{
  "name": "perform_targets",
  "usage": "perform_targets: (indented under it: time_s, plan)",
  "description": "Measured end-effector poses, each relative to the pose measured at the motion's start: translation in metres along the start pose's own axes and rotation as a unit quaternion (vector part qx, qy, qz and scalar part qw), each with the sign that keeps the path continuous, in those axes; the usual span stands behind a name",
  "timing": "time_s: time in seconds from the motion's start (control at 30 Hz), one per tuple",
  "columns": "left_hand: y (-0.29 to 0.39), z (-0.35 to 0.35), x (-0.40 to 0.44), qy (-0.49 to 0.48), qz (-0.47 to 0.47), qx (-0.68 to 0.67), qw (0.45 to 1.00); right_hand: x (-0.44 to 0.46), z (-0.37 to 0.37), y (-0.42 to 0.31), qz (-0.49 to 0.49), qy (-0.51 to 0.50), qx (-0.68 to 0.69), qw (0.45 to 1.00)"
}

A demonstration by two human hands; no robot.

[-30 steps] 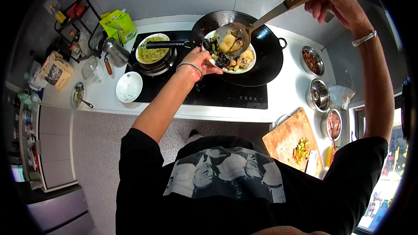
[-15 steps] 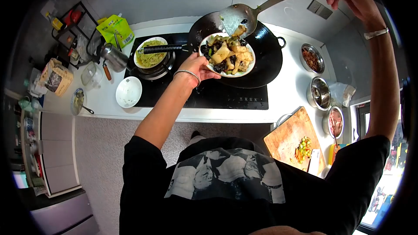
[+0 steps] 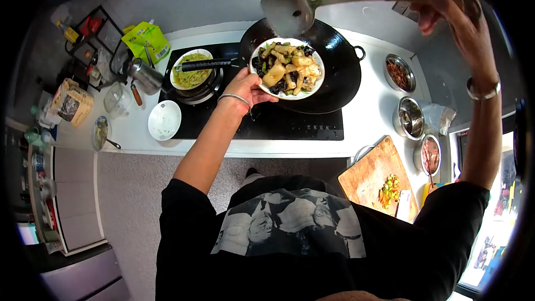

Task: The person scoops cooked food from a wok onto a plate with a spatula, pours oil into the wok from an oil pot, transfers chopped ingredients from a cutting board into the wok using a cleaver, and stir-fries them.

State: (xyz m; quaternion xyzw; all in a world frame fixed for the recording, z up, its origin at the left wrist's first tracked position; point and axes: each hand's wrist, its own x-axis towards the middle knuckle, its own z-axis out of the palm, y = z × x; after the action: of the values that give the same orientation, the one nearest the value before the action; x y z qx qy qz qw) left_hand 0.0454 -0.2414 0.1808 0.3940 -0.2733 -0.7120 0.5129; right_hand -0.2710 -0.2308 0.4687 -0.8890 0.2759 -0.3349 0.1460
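L hand [image 3: 249, 87] grips a white dish [image 3: 296, 98] by one side, held above the wok [image 3: 341, 78]. It's heaped w/ food [image 3: 288, 68], so a tilt or slip could prob. spill some. R hand [image 3: 452, 10] grips the ladle [image 3: 290, 14] up high; a careless swing might knock the dish or drip.

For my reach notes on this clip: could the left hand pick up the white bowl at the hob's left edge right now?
Probably not: the left hand is busy holding the filled dish over the wok, though nothing covers the white bowl.
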Motion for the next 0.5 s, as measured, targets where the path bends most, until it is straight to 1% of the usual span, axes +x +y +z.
perform_targets:
  time_s: [0.03, 0.1, 0.13, 0.17, 0.27, 0.3, 0.33, 0.37, 0.4, 0.5]
  plan:
    - [0.000, -0.001, -0.002, -0.001, 0.001, 0.000, 1.000, 0.000, -0.006, 0.015, 0.021, 0.027, 0.027, 0.999]
    - [-0.001, -0.006, -0.005, -0.001, 0.002, 0.000, 1.000, -0.009, -0.012, 0.064, 0.085, 0.043, 0.035, 0.995]
    - [0.000, -0.008, -0.011, 0.009, -0.001, 0.005, 1.000, -0.013, -0.006, 0.086, 0.120, 0.072, 0.083, 0.987]
    - [0.001, -0.009, -0.017, 0.013, 0.000, 0.010, 1.000, -0.019, 0.004, 0.107, 0.156, 0.101, 0.130, 0.974]
    - [0.004, -0.022, -0.042, 0.017, -0.003, 0.029, 0.999, -0.040, 0.047, 0.162, 0.317, 0.113, 0.188, 0.923]
    - [0.002, -0.028, -0.049, 0.023, -0.005, 0.036, 0.999, -0.046, 0.058, 0.171, 0.375, 0.108, 0.211, 0.896]
    - [0.000, -0.033, -0.058, 0.026, 0.007, 0.043, 0.999, -0.054, 0.065, 0.171, 0.392, 0.092, 0.212, 0.891]
    - [-0.001, -0.030, -0.070, 0.051, 0.018, 0.033, 0.998, -0.060, 0.072, 0.163, 0.407, 0.074, 0.213, 0.885]
    - [0.002, -0.028, -0.084, 0.055, 0.022, 0.039, 0.997, -0.061, 0.075, 0.160, 0.446, 0.064, 0.205, 0.869]
    - [0.003, -0.042, -0.114, 0.079, 0.014, 0.053, 0.995, -0.059, 0.076, 0.144, 0.481, 0.028, 0.206, 0.852]
